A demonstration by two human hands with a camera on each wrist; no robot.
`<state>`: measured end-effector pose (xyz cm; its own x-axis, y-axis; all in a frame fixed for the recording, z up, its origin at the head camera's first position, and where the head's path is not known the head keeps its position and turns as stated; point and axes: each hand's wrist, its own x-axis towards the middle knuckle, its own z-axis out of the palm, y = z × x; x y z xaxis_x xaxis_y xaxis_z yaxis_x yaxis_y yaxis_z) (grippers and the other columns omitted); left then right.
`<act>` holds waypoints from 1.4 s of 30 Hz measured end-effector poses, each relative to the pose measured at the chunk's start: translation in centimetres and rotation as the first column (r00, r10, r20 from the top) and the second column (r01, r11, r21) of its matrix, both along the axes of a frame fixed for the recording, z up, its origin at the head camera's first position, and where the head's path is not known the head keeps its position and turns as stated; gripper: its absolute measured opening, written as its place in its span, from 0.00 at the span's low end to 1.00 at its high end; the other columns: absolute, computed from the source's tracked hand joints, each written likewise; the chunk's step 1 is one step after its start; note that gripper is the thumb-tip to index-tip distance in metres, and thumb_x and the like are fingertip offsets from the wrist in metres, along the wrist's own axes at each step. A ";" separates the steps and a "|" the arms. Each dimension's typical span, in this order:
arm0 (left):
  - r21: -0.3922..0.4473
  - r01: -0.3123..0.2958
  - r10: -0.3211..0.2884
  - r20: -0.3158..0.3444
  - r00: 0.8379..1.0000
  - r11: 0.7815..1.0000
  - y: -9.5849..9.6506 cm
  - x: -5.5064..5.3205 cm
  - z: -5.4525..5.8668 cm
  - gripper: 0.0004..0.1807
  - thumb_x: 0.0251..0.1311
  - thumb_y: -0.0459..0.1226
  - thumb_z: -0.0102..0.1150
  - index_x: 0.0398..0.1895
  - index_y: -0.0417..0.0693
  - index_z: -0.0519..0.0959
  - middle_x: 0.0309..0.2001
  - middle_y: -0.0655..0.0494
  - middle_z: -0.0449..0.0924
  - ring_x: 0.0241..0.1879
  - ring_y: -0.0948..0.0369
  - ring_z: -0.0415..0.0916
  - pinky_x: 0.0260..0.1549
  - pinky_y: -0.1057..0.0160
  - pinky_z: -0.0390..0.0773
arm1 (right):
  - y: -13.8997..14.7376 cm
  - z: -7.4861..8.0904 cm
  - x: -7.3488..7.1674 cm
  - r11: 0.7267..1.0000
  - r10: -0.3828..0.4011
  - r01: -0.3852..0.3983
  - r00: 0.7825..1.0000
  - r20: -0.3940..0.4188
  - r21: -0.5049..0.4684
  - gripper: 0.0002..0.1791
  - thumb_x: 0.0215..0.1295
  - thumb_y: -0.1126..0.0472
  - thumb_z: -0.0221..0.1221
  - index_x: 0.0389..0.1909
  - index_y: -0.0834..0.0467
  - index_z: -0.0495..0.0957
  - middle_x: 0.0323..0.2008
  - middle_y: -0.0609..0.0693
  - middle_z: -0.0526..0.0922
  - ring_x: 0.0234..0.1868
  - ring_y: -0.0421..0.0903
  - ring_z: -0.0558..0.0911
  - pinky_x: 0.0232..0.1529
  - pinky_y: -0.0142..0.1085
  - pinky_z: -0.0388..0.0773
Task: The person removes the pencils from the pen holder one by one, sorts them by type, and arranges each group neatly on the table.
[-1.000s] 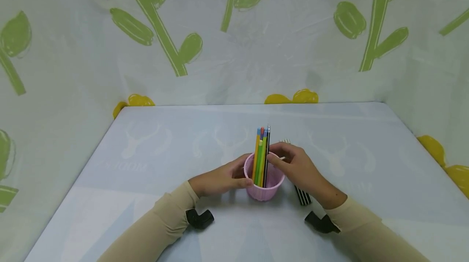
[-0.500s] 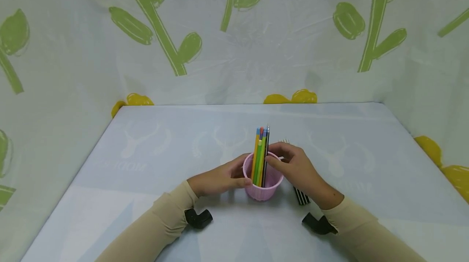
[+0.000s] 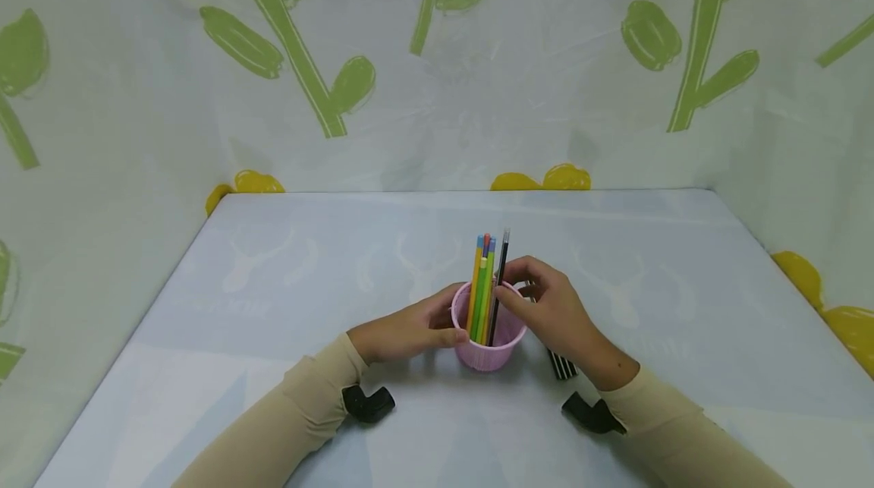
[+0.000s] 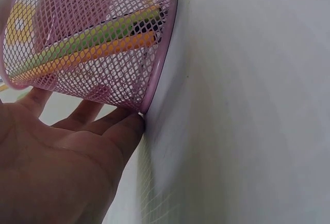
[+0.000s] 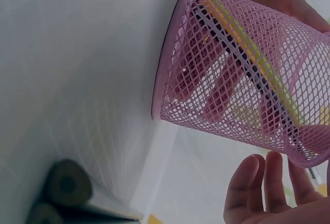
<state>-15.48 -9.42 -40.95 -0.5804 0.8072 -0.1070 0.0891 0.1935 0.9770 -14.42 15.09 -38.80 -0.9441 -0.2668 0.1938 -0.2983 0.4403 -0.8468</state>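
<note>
A pink mesh pencil cup stands on the table, with several pencils in yellow, green and black leaning inside it. My left hand grips the cup from the left, thumb at the rim and fingers behind; the left wrist view shows the fingers against the mesh. At the cup's right rim, my right hand pinches a black pencil that stands apart from the others. In the right wrist view, other fingers of this hand are spread outside the mesh.
Several black-and-white striped pencils lie on the white table right of the cup, partly under my right hand; their dark ends show in the right wrist view. A wall hanging with green leaves encloses the table.
The black pencil has shifted right, away from the other pencils, toward my right hand. My right fingers have risen slightly. The left hand keeps its hold on the cup.
</note>
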 end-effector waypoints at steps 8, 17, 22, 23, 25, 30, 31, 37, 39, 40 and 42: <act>-0.013 0.002 -0.002 0.002 1.000 1.000 0.0 0.0 -0.1 0.45 0.63 0.64 0.56 0.78 0.72 0.46 0.74 0.63 0.59 0.74 0.63 0.60 0.71 0.59 0.64 | 0.1 0.2 0.1 0.998 -0.007 0.013 0.994 -0.107 0.056 0.12 0.65 0.60 0.66 0.47 0.59 0.78 0.42 0.51 0.82 0.45 0.44 0.80 0.47 0.34 0.81; -0.025 -0.006 0.007 0.015 1.000 1.000 0.1 0.0 -0.1 0.45 0.63 0.64 0.56 0.78 0.73 0.46 0.75 0.63 0.58 0.74 0.62 0.59 0.71 0.57 0.64 | 0.2 0.6 0.3 0.995 -0.002 0.025 0.973 -0.232 0.094 0.12 0.63 0.63 0.68 0.45 0.60 0.79 0.41 0.51 0.83 0.42 0.46 0.82 0.44 0.42 0.84; -0.042 -0.022 0.023 0.010 1.000 0.999 0.1 0.0 0.0 0.44 0.64 0.64 0.56 0.78 0.73 0.46 0.75 0.63 0.57 0.75 0.61 0.58 0.71 0.55 0.65 | 0.3 0.9 0.3 0.994 -0.012 0.042 0.955 -0.297 0.097 0.12 0.61 0.66 0.68 0.45 0.60 0.78 0.40 0.50 0.84 0.41 0.50 0.83 0.44 0.43 0.84; -0.042 -0.025 0.025 0.007 1.000 0.999 0.1 0.0 0.0 0.44 0.64 0.63 0.55 0.78 0.72 0.46 0.75 0.63 0.57 0.75 0.60 0.58 0.71 0.54 0.65 | 0.3 0.9 0.3 0.994 -0.011 0.042 0.952 -0.304 0.096 0.12 0.61 0.67 0.68 0.45 0.60 0.78 0.39 0.50 0.83 0.41 0.49 0.82 0.44 0.43 0.84; -0.050 -0.029 0.029 0.009 1.000 0.998 0.1 0.0 0.1 0.44 0.65 0.62 0.56 0.78 0.72 0.46 0.76 0.63 0.56 0.75 0.60 0.57 0.71 0.54 0.64 | 0.4 1.0 0.3 0.995 -0.007 0.037 0.949 -0.314 0.091 0.12 0.61 0.68 0.67 0.44 0.60 0.78 0.37 0.49 0.83 0.40 0.46 0.82 0.43 0.42 0.84; -0.059 -0.027 0.028 0.007 1.000 0.998 0.1 0.0 0.2 0.44 0.65 0.62 0.55 0.78 0.72 0.46 0.76 0.63 0.55 0.76 0.60 0.56 0.73 0.53 0.62 | 0.4 1.1 0.4 0.997 0.012 0.016 0.941 -0.337 0.081 0.12 0.61 0.70 0.67 0.44 0.61 0.78 0.35 0.48 0.82 0.38 0.40 0.80 0.43 0.40 0.85; -0.059 -0.027 0.027 0.002 1.000 0.998 0.1 0.0 0.2 0.44 0.65 0.63 0.55 0.79 0.72 0.45 0.76 0.63 0.55 0.76 0.60 0.56 0.73 0.53 0.62 | 0.4 1.2 0.5 0.997 0.013 0.014 0.939 -0.343 0.078 0.12 0.61 0.70 0.67 0.44 0.61 0.77 0.35 0.48 0.82 0.38 0.39 0.80 0.43 0.40 0.85; -0.061 -0.031 0.030 -0.014 0.999 0.998 0.1 -0.1 0.1 0.45 0.63 0.65 0.55 0.79 0.72 0.46 0.76 0.63 0.56 0.76 0.60 0.56 0.73 0.54 0.62 | 0.6 1.5 0.5 1.000 0.017 -0.008 0.927 -0.374 0.024 0.11 0.64 0.71 0.63 0.46 0.62 0.76 0.37 0.48 0.83 0.38 0.38 0.80 0.44 0.31 0.83; -0.058 -0.028 0.027 -0.009 1.000 0.998 0.1 -0.1 0.1 0.45 0.63 0.65 0.55 0.78 0.72 0.46 0.76 0.63 0.57 0.75 0.61 0.57 0.72 0.54 0.63 | 0.7 1.5 0.5 1.000 0.016 -0.018 0.925 -0.380 -0.002 0.11 0.65 0.72 0.62 0.47 0.64 0.74 0.37 0.49 0.83 0.37 0.37 0.81 0.44 0.26 0.82; -0.055 -0.025 0.025 -0.007 1.000 0.998 0.1 -0.1 0.1 0.45 0.63 0.64 0.56 0.78 0.72 0.46 0.75 0.63 0.57 0.75 0.61 0.57 0.72 0.55 0.63 | 0.7 1.6 0.5 1.000 0.017 -0.026 0.924 -0.383 -0.018 0.11 0.65 0.72 0.61 0.47 0.65 0.74 0.37 0.50 0.83 0.37 0.37 0.81 0.45 0.24 0.81; -0.041 -0.019 0.018 -0.012 1.000 0.999 0.1 -0.1 0.1 0.44 0.64 0.63 0.56 0.78 0.71 0.46 0.75 0.63 0.58 0.75 0.61 0.58 0.72 0.56 0.63 | 0.8 1.8 0.4 0.998 0.020 -0.043 0.923 -0.383 -0.051 0.12 0.66 0.74 0.59 0.48 0.66 0.72 0.36 0.52 0.83 0.36 0.38 0.82 0.44 0.24 0.81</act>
